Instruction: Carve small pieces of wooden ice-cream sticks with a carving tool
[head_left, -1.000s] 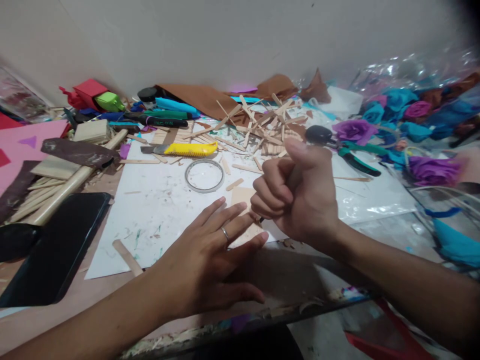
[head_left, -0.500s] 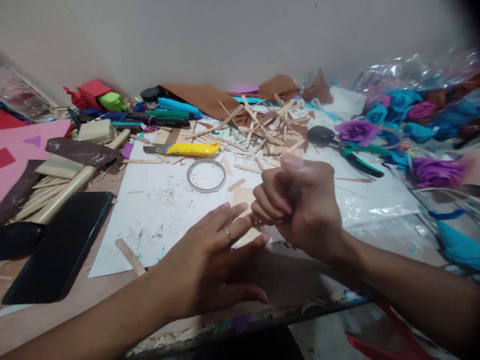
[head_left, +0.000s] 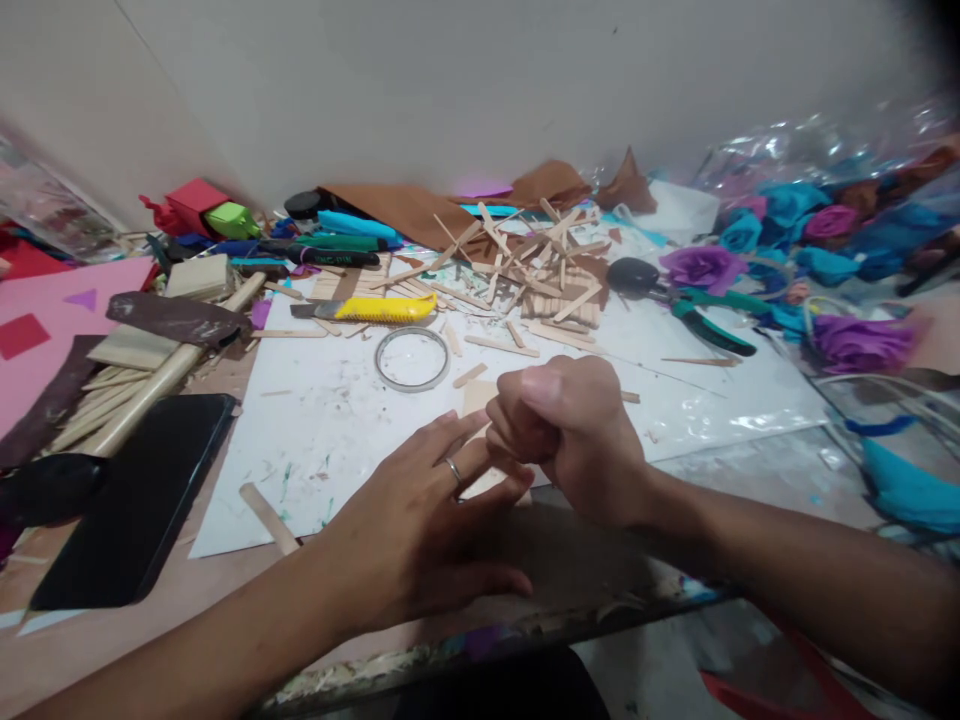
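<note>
White paper (head_left: 315, 430) underlies our flat pale-wood piece (head_left: 477, 397), likely light, stiff, best edge-gripped; left hand (head_left: 409, 510) splayed, right hand (head_left: 589, 440) curled, contents unclear.

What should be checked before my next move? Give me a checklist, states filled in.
1. Left hand spread, fingers over the pale wood piece: ok.
2. Right hand closed beside the left fingers; anything inside it: cannot tell.
3. Yellow cutter lying apart from both hands: ok. Its blade locked: cannot tell.
4. White sheet free of loose bits: not ok, sticks and scraps lie on it.
5. Tape roll flat, apart from both hands: ok.
6. Underside of the wood piece clean: cannot tell, it is out of sight.
</note>
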